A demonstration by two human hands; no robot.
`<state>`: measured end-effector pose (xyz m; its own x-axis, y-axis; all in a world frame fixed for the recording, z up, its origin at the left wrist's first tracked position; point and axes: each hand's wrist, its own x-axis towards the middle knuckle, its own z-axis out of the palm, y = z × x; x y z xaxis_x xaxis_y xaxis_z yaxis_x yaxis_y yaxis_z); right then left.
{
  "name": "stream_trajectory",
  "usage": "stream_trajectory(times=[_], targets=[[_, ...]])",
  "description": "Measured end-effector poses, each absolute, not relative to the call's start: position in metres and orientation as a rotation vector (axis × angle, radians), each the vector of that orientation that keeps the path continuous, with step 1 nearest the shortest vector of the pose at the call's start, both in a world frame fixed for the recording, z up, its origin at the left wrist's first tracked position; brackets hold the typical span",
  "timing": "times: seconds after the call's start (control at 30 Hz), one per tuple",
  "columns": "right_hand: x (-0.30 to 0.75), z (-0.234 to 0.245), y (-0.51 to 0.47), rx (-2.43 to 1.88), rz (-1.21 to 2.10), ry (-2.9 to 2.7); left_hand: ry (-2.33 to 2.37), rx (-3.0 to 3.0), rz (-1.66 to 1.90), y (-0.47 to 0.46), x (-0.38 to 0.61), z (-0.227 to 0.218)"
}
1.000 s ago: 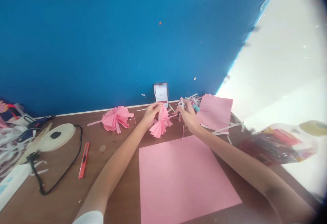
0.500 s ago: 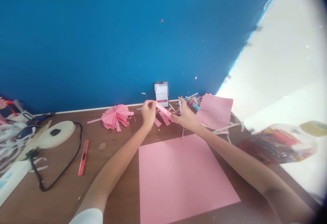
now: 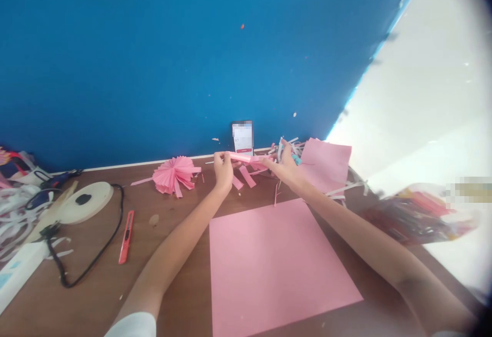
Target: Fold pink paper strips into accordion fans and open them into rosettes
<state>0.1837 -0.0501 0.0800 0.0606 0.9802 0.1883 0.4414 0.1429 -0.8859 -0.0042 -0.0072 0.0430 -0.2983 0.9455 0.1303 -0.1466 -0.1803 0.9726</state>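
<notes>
Behind the fingers (image 3: 220,158) we see a broad, saturated blue wall (image 3: 172,55), plain apart from an orange speck (image 3: 242,26) above them and a few pale flecks. Beneath and in front of the fingers we have a brown tabletop (image 3: 184,270), with a thin pale strip (image 3: 115,167) along its far edge where it meets the wall. To the right of the fingers, the blue ends along a slanting edge, and past it we find a whitish surface (image 3: 423,111), floor or wall we cannot tell, washed with bright light.
</notes>
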Motion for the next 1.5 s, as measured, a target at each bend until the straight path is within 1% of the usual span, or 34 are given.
stream_trajectory(times=[0.3, 0.4, 0.47, 0.53, 0.63, 0.77, 0.87, 0.93, 1.03, 1.17, 1.3, 1.5], targets=[[0.184, 0.070, -0.042, -1.283, 0.858, -1.417, 1.345, 1.150, 1.591, -0.014, -0.003, 0.043], [0.186, 0.070, -0.040, -1.275, 0.835, -1.423, 1.535, 1.431, 1.676, -0.021, -0.008, 0.049], [0.189, 0.072, -0.039, -1.285, 0.814, -1.428, 1.596, 1.759, 1.699, -0.027, -0.010, 0.056], [0.192, 0.073, -0.036, -1.289, 0.810, -1.423, 1.519, 2.141, 1.549, -0.031, -0.011, 0.063], [0.194, 0.071, -0.033, -1.278, 0.830, -1.412, 1.365, 2.563, 1.229, -0.032, -0.011, 0.072], [0.193, 0.063, -0.029, -1.195, 0.873, -1.450, 1.252, 2.866, 0.860, -0.024, -0.013, 0.070], [0.194, 0.057, -0.027, -1.198, 0.838, -1.504, 1.318, 2.958, 0.749, -0.020, -0.016, 0.060], [0.197, 0.056, -0.026, -1.294, 0.698, -1.521, 1.380, 3.011, 0.763, -0.019, -0.016, 0.051], [0.202, 0.060, -0.026, -1.435, 0.400, -1.527, 1.416, 3.079, 0.838, -0.021, -0.014, 0.040], [0.203, 0.076, -0.035, -1.435, 0.156, -1.565, 1.449, 3.110, 0.929, -0.025, -0.011, 0.029], [0.197, 0.091, -0.045, -1.337, 0.134, -1.639, 1.432, 3.110, 1.016, -0.026, -0.008, 0.027], [0.191, 0.102, -0.055, -1.275, 0.367, -1.708, 1.450, 3.119, 1.054, -0.027, -0.008, 0.028]])
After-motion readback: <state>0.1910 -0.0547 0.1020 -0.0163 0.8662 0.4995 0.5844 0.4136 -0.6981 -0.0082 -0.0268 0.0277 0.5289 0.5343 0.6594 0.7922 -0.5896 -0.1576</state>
